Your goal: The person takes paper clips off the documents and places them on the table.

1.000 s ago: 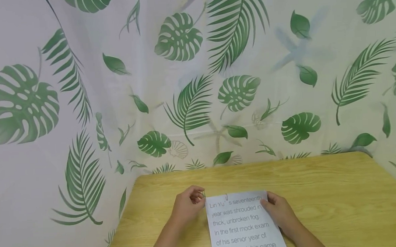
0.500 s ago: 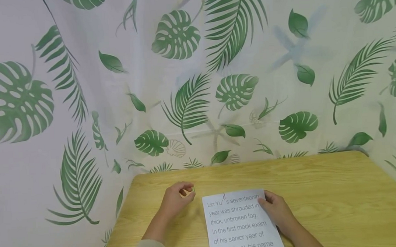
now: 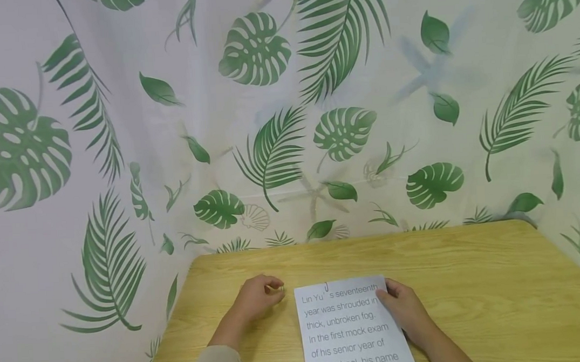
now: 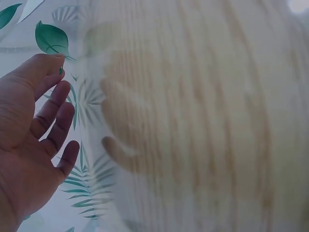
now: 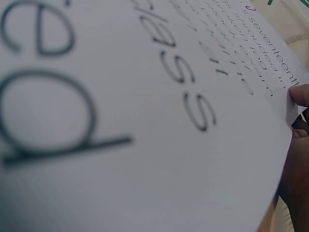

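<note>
"What do we have at the far left?"

"We see a leaf-printed backdrop (image 3: 21,263), then the wooden table (image 3: 204,282). Over it we find the left hand (image 3: 255,300), thumb and forefinger brought together on a small green thing (image 4: 61,70), too small for us to name. In the left wrist view we see its other fingers loosely bent and apart."

"And next along?"

"We have the printed sheet (image 3: 352,329) between the hands, a thin reddish clip (image 3: 326,287) at its top edge."

"Farther right?"

"We see the right hand (image 3: 406,306) pinching the sheet's upper right edge, thumb on the printed face, fingers mostly hidden."
</note>
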Motion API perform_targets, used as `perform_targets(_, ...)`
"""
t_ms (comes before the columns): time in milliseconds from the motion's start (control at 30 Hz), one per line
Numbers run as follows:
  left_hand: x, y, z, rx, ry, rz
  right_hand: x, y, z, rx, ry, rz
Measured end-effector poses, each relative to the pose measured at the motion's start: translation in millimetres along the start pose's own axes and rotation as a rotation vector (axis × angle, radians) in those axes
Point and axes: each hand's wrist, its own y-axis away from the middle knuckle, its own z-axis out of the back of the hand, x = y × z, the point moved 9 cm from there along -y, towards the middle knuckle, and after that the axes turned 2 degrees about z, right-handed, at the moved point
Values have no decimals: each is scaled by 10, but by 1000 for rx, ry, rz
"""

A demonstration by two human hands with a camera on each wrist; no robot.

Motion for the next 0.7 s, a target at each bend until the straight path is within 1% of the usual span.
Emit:
perform_targets(133, 17, -1, -21, 2, -72, 7, -14, -12, -1, 3, -7, 5)
perform_targets(233, 29, 10, -35, 8, -96, 6, -17, -16, -2, 5, -3, 6)
perform_targets(467, 62, 22, -35, -3, -81, -2, -14, -14, 0, 8, -2, -7)
perform_targets(700, 132, 18, -58, -6, -50, 25, -7, -3, 4, 13, -14, -4)
